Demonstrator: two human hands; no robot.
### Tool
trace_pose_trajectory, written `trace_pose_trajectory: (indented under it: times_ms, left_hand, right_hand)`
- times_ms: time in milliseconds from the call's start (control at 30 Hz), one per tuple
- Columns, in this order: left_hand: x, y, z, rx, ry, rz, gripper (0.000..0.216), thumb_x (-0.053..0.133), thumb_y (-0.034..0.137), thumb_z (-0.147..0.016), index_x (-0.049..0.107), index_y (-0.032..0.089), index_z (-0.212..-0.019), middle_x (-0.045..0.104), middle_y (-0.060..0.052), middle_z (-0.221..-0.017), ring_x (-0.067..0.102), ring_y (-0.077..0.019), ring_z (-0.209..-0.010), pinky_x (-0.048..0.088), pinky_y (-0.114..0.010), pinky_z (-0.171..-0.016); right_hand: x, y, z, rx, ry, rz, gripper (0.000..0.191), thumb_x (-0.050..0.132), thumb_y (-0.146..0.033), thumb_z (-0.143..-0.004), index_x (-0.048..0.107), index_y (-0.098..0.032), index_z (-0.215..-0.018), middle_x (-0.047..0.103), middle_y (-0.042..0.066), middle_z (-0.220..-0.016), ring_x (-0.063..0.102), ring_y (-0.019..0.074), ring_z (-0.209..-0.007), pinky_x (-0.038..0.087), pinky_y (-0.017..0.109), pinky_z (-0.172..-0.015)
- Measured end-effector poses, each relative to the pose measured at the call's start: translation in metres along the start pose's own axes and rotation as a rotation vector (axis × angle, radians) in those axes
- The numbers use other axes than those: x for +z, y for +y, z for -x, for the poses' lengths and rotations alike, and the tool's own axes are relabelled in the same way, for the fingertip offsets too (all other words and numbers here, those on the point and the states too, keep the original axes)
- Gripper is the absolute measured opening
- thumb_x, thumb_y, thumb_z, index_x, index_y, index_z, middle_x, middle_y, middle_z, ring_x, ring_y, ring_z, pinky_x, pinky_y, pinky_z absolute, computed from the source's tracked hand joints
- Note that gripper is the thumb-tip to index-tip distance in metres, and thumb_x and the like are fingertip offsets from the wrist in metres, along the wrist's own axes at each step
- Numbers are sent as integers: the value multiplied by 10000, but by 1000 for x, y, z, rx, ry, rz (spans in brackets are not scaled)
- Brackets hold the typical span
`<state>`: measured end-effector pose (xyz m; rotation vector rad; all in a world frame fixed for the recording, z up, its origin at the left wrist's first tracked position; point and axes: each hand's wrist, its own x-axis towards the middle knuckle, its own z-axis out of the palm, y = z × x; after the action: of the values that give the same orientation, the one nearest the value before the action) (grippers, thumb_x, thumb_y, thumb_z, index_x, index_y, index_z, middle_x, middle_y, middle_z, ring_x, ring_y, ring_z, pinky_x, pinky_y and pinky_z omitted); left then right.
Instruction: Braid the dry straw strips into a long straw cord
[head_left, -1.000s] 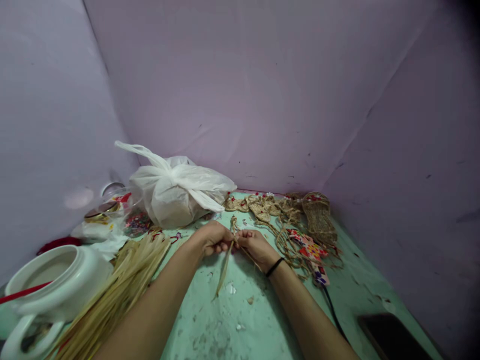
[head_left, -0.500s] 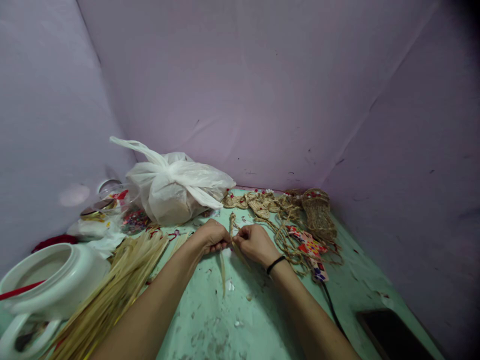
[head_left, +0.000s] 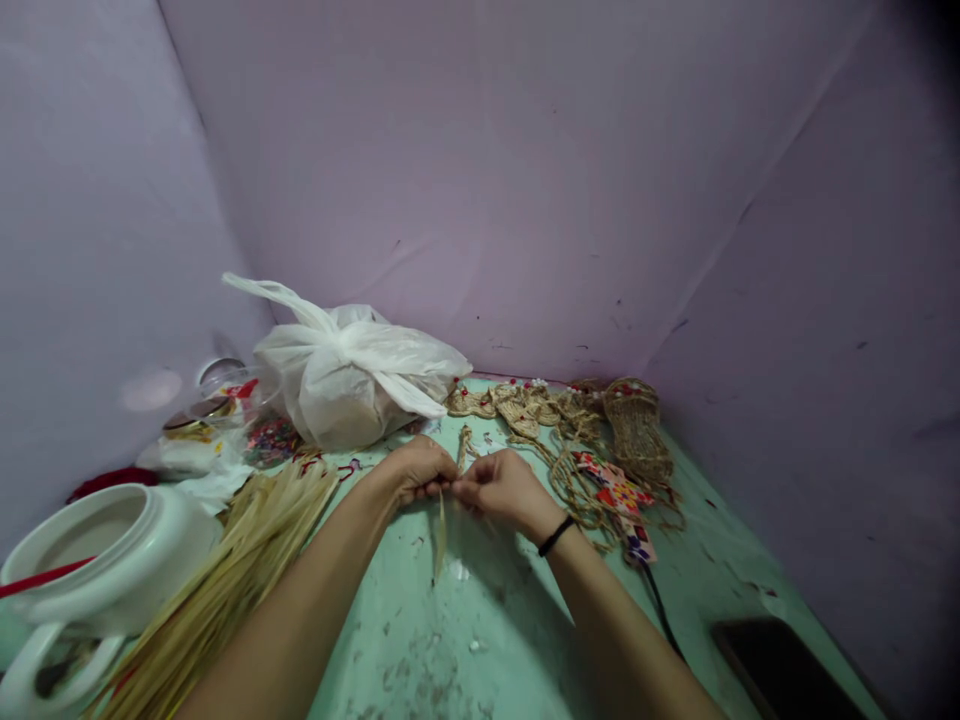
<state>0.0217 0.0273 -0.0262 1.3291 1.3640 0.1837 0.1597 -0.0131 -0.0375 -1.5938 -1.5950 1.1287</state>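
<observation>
— Head cam: what's w/ the hands?
— Left hand (head_left: 417, 470) & right hand (head_left: 501, 487) meet mid-surface, each grip pinched tight on a straw strand (head_left: 440, 535) hanging between them.
— Around them?
— White bag (head_left: 352, 372) at the back edge, straw bundle (head_left: 225, 585) left, woven pieces (head_left: 592, 425) toward the back right.

The white jar (head_left: 97, 560) is cut off by the left edge, and the fingertips of both hands are hidden behind the knuckles.
</observation>
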Motion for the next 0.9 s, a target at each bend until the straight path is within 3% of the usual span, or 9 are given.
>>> trace_pose_trajectory:
  times_ms: [133, 233, 300, 433, 533, 633, 700, 800, 900]
  left_hand:
    - [-3, -4, -3, 34, -39, 50, 235, 584, 340, -521, 469, 136, -513, 367, 68, -356, 265, -25, -293, 153, -166, -334]
    - [-3, -4, -2, 62, -39, 40, 221, 584, 335, -523, 502, 130, -533, 392, 61, -380, 285, -26, -310, 168, -162, -341]
    - [-2, -2, 0, 62, -23, -4, 192, 569, 315, -533, 524, 129, -536, 403, 54, -383, 299, -33, -318, 181, -166, -345]
    - [4, 4, 6, 84, 50, -164, 110, 546, 231, -531, 555, 122, -516, 414, 39, -375, 318, -50, -342, 224, -184, -362]
    - [1, 13, 17, 120, 91, -341, 103, 524, 193, -534, 568, 114, -485, 402, 28, -362, 316, -61, -353, 243, -202, -382]
    - [-17, 21, 34, 157, 185, -525, 132, 523, 214, -556, 608, 117, -527, 470, 2, -417, 395, -89, -405, 289, -211, -426]
    - [-35, 24, 49, 195, 347, -652, 111, 547, 215, -548, 618, 130, -553, 525, -6, -490, 457, -105, -487, 319, -203, -477]
    - [-60, 23, 67, 72, 356, -773, 65, 556, 187, -525, 598, 137, -523, 532, -3, -485, 478, -115, -493, 325, -201, -480]
    - [-70, 15, 68, -86, 375, -831, 49, 567, 177, -496, 559, 132, -478, 521, -16, -456, 484, -132, -478, 337, -213, -470]
  right_hand:
    - [-6, -7, 0, 204, 144, -254, 76, 552, -207, -615, 572, -143, -579, 571, 16, -537, 488, 94, -453, 358, 183, -395]
    - [-1, -16, 4, 333, -46, -467, 87, 504, -165, -633, 542, -136, -561, 559, 16, -522, 497, 92, -436, 400, 195, -396]
    - [3, -17, 5, 334, -113, -503, 111, 490, -147, -627, 532, -127, -526, 538, 8, -483, 455, 69, -379, 376, 182, -366]
    - [9, -3, -2, 234, -33, -400, 126, 503, -122, -561, 494, -125, -435, 445, -35, -369, 275, 27, -282, 198, 171, -280]
    - [10, 7, -6, 207, -37, -421, 88, 499, -129, -533, 496, -130, -445, 434, -45, -352, 257, 28, -285, 142, 181, -294]
    - [11, 10, -6, 202, -34, -427, 66, 494, -144, -526, 510, -129, -463, 433, -49, -358, 246, 26, -291, 117, 186, -311]
    - [11, 9, -5, 191, -35, -414, 75, 492, -147, -523, 504, -130, -451, 420, -50, -357, 238, 25, -294, 108, 191, -317]
    - [11, 7, -3, 183, -41, -416, 80, 487, -147, -522, 494, -134, -443, 427, -47, -368, 231, 25, -295, 100, 197, -319]
    - [10, 6, -2, 190, -43, -436, 88, 489, -150, -529, 491, -135, -443, 422, -49, -363, 227, 26, -293, 102, 198, -317]
